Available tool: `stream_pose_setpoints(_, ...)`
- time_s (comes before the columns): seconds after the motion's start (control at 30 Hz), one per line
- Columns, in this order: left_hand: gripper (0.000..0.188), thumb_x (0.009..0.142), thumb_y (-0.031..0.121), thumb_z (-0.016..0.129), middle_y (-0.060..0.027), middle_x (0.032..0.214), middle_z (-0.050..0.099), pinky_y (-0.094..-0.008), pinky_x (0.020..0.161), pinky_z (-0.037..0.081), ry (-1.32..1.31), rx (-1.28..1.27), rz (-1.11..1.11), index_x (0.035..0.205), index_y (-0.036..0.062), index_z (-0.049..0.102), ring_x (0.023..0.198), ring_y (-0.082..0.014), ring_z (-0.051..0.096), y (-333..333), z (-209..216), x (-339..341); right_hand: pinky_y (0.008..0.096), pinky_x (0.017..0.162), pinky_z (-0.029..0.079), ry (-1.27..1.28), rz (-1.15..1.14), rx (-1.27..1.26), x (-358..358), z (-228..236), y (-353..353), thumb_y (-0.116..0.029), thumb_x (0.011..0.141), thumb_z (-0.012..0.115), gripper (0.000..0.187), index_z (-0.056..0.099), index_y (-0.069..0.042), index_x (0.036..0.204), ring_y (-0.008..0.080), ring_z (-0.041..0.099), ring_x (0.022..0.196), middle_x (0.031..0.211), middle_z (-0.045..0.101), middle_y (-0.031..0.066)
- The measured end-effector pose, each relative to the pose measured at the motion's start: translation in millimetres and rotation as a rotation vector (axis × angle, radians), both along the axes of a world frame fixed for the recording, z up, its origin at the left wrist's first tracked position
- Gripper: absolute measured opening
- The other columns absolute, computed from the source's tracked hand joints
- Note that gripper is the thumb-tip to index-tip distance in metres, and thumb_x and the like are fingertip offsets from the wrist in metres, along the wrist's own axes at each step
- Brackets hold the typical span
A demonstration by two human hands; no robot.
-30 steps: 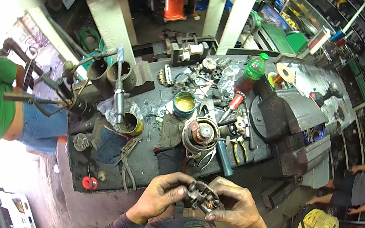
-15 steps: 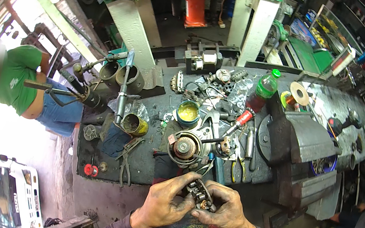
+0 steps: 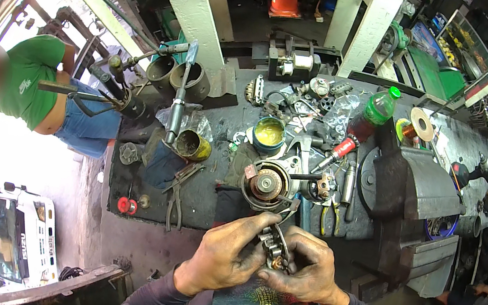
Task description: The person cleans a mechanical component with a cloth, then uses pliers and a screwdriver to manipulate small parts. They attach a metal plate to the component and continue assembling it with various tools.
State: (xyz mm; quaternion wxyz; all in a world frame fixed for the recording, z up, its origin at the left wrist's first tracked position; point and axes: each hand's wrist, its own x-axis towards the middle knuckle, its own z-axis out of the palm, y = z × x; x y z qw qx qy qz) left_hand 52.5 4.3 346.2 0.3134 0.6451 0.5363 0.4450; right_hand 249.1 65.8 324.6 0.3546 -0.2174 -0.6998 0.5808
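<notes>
Close in front of my chest, both hands hold a small round metal plate (image 3: pixel 274 246) tilted on its edge. Box-like metal pieces and a copper-coloured bit stand on its face; it looks like a brush holder. My left hand (image 3: pixel 227 253) pinches its left side between thumb and bent fingers. On the other side, the thumb and curled fingers of my right hand (image 3: pixel 307 269) grip it. Just beyond my hands lies an open round motor housing (image 3: pixel 266 184) with a ringed core in it. The fingers hide part of the plate's rim.
A tin of yellow grease (image 3: pixel 266 149), a red-and-black tool (image 3: pixel 343 147) and yellow-handled pliers (image 3: pixel 330 220) surround the housing. Dark pliers (image 3: pixel 175 200) lie left, near a rusty can (image 3: pixel 194 146). A big vise (image 3: pixel 423 191) and a bottle (image 3: pixel 376 114) stand right. A person in green (image 3: pixel 38 77) is far left.
The view has shifted, so the bench appears slightly higher and farther right. Both hands keep hold of the plate, which has turned a little more upright.
</notes>
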Motion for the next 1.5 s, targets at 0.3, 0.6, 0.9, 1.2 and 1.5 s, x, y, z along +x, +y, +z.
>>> stream_pose_setpoints(0.3, 0.1, 0.079, 0.009, 0.091, -0.0209, 0.149, 0.054, -0.0356, 0.097, 0.059, -0.458, -0.143, 0.103, 0.161, 0.002, 0.033, 0.12, -0.0231, 0.066, -17.0, -45.1, -39.6, 0.0308, 0.082, 0.057, 0.176, -0.697, -0.021, 35.9, 15.7, 39.9, -0.021, 0.079, 0.093, 0.063, 0.064, 0.004, 0.129, 0.0166, 0.069, 0.095, 0.113, 0.072, 0.0105)
stream_pose_setpoints(0.6, 0.075, 0.07, 0.017, 0.1, -0.01, 0.123, 0.071, -0.0374, 0.102, 0.054, -0.265, -0.054, 0.3, 0.132, 0.0026, 0.059, 0.111, -0.0213, 0.069, 60.9, -111.9, 7.1, 0.0246, 0.064, 0.045, 0.033, -0.435, -0.509, -8.8, -86.3, 159.9, -0.033, 0.09, 0.086, 0.036, 0.078, -0.002, 0.106, 0.0059, 0.059, 0.071, 0.085, 0.071, -0.0013)
stream_pose_setpoints(0.9, 0.095, 0.055, 0.008, 0.098, -0.0106, 0.136, 0.067, -0.0386, 0.111, 0.049, -0.023, -0.282, -0.316, 0.142, 0.003, 0.057, 0.125, -0.023, 0.064, 117.1, -95.0, -64.2, 0.0212, 0.067, 0.05, 0.301, -0.702, -0.661, -10.2, -80.7, 61.1, -0.024, 0.092, 0.086, 0.039, 0.07, 0.003, 0.114, 0.0051, 0.061, 0.075, 0.091, 0.071, 0.0005)
stream_pose_setpoints(1.2, 0.061, 0.091, 0.03, 0.084, -0.016, 0.131, 0.071, -0.0409, 0.113, 0.047, -0.369, -0.255, -0.228, 0.139, -0.0014, 0.064, 0.128, -0.026, 0.064, 111.0, -28.5, -69.6, 0.0209, 0.068, 0.053, 0.29, -0.723, -0.724, -10.5, -86.5, 61.4, -0.018, 0.094, 0.084, 0.036, 0.068, 0.005, 0.116, 0.0067, 0.066, 0.078, 0.093, 0.073, 0.0044)
stream_pose_setpoints(1.5, 0.036, 0.103, 0.025, 0.071, -0.0121, 0.116, 0.074, -0.0329, 0.097, 0.055, -0.232, -0.306, -0.061, 0.124, -0.0048, 0.069, 0.105, -0.0189, 0.07, 131.6, -15.0, -49.5, 0.0245, 0.073, 0.058, 0.299, -0.655, -0.701, -6.8, -84.3, 62.0, -0.014, 0.097, 0.08, 0.029, 0.068, 0.005, 0.115, 0.0097, 0.069, 0.084, 0.098, 0.074, 0.0072)
